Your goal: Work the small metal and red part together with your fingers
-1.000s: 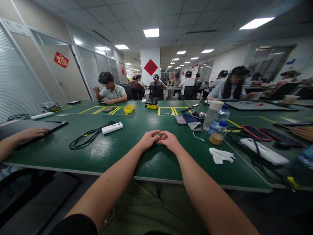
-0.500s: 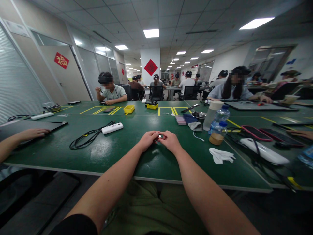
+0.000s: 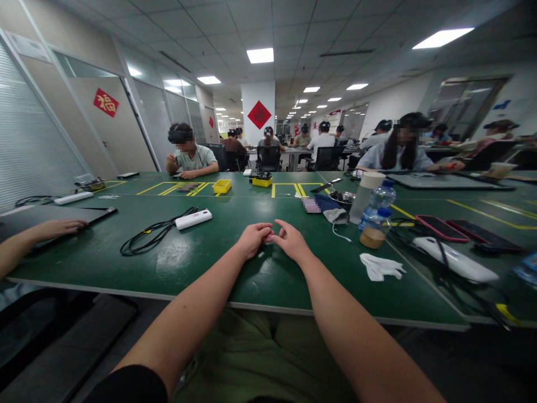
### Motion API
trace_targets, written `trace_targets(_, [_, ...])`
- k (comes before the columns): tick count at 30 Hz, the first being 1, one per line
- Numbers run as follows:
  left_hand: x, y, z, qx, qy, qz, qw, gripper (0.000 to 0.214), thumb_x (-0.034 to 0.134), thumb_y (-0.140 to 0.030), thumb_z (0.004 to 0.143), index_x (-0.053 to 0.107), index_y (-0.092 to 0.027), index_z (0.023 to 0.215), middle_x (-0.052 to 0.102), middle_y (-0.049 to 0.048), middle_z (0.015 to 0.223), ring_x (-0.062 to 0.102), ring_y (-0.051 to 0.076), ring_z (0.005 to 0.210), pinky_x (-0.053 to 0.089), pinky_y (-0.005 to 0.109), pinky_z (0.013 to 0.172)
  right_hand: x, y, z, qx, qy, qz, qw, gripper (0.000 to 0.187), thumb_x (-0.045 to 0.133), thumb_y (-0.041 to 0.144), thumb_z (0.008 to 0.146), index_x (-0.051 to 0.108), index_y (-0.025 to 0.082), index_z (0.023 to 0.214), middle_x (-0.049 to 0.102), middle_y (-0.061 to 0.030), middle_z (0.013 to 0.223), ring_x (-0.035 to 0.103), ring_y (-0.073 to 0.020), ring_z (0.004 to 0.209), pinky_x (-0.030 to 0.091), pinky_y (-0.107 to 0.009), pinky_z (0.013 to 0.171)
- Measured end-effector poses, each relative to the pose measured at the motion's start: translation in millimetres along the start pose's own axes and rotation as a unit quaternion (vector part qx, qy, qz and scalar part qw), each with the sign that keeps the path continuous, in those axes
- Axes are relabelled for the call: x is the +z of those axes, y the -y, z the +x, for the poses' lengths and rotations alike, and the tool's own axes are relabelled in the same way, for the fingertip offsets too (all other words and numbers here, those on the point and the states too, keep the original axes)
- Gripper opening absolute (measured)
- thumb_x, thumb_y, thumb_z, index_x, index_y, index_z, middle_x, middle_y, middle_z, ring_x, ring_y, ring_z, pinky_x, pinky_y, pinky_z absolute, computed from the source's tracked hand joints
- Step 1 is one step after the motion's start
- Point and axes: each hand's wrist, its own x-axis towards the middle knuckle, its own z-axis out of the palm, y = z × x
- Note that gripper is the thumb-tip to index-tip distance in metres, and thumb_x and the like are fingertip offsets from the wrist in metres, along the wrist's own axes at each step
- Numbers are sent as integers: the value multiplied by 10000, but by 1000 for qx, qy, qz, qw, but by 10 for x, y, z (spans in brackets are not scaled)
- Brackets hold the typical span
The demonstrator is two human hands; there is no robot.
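Observation:
My left hand [image 3: 253, 238] and my right hand [image 3: 290, 242] meet just above the green table [image 3: 201, 263], a little in front of its near edge. The fingertips of both hands touch in a pinch. My left hand's fingers are curled in. One finger of my right hand sticks up a little, and the others are bent toward the left hand. Whatever sits between the fingertips is hidden. The nearest loose things are a crumpled white cloth [image 3: 381, 266] to the right and a white power bank [image 3: 193, 219] to the left.
A black cable [image 3: 149, 236] loops beside the power bank. Two bottles [image 3: 375, 218] and a white cup stand right of centre, with phones [image 3: 442, 228] and a white device [image 3: 457, 260] beyond them. A co-worker's hand [image 3: 56, 228] rests on a dark tablet at left. Yellow trays [image 3: 221, 186] sit farther back, where other people are seated.
A small shiny object showed between my fingertips half a second ago and is now hidden. My right hand's fingers have shifted slightly, with one finger raised. Both arms stay in place.

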Motion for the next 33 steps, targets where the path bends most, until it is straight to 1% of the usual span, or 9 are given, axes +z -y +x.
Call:
trace_targets(3, [-76, -8, 38, -2, -44, -23, 999, 122, 576, -178, 845, 629, -113, 934, 662, 87, 802, 597, 92, 619, 519, 243, 655, 3, -39, 6, 35, -6, 24, 999, 528, 628, 373, 780, 557, 211, 1278, 567, 10, 770, 545, -169, 721, 425, -305, 723])
trace_targets(8, [-123, -54, 55, 3, -75, -6, 997, 135, 476, -189, 887, 598, -131, 893, 658, 110, 807, 628, 126, 668, 542, 274, 670, -3, -60, 5, 57, 1, 42, 998, 474, 605, 399, 790, 600, 186, 1214, 582, -7, 789, 546, -171, 707, 426, -306, 706])
trace_targets(13, [-130, -65, 54, 33, -93, 105, 990, 222, 406, -265, 907, 592, -145, 896, 631, 74, 726, 593, 127, 602, 489, 247, 569, -5, -65, 9, 68, 0, 52, 996, 437, 604, 400, 788, 623, 186, 1169, 594, -5, 778, 535, -160, 672, 420, -301, 688])
trace_targets(15, [-130, -43, 56, 50, -101, 178, 978, 211, 436, -292, 888, 599, -162, 851, 602, 43, 670, 559, 134, 575, 447, 246, 546, -11, -64, 11, 70, 5, 51, 996, 417, 602, 397, 788, 632, 191, 1149, 598, -3, 766, 531, -159, 663, 418, -302, 687])
trace_targets(19, [-119, 33, 46, 83, -107, 346, 928, 146, 606, -292, 782, 572, -196, 676, 581, 35, 659, 568, 192, 712, 423, 290, 675, -17, -62, 15, 70, 8, 45, 997, 404, 601, 394, 786, 642, 187, 1130, 596, -6, 758, 529, -162, 662, 419, -307, 690])
trace_targets(21, [-111, 69, 30, 90, -101, 420, 898, 158, 648, -295, 753, 563, -204, 656, 587, 51, 681, 572, 227, 787, 416, 326, 757, -16, -62, 16, 71, 8, 41, 997, 401, 596, 390, 789, 640, 183, 1131, 595, -7, 760, 528, -160, 661, 420, -307, 691])
trace_targets(28, [-87, 109, 10, 103, -75, 589, 798, 164, 629, -321, 792, 628, -190, 890, 606, 121, 1044, 514, 284, 1082, 357, 394, 980, -17, -41, 10, 73, 13, 37, 997, 405, 586, 373, 798, 622, 162, 1142, 587, -2, 755, 531, -154, 671, 428, -303, 705])
trace_targets(31, [-148, 85, 40, 91, -71, 627, 771, 208, 572, -356, 841, 624, -192, 958, 596, 119, 1074, 528, 265, 1075, 379, 370, 966, -25, -33, 2, 75, 15, 37, 996, 406, 579, 369, 802, 617, 157, 1146, 597, -6, 766, 540, -155, 682, 430, -302, 712])
trace_targets(33, [-259, 45, 57, 73, -77, 645, 757, 220, 540, -379, 864, 621, -202, 967, 597, 112, 1072, 559, 247, 1022, 415, 347, 911, -30, -34, -2, 77, 17, 39, 996, 399, 571, 365, 806, 616, 159, 1145, 603, -6, 766, 543, -154, 684, 431, -298, 710])
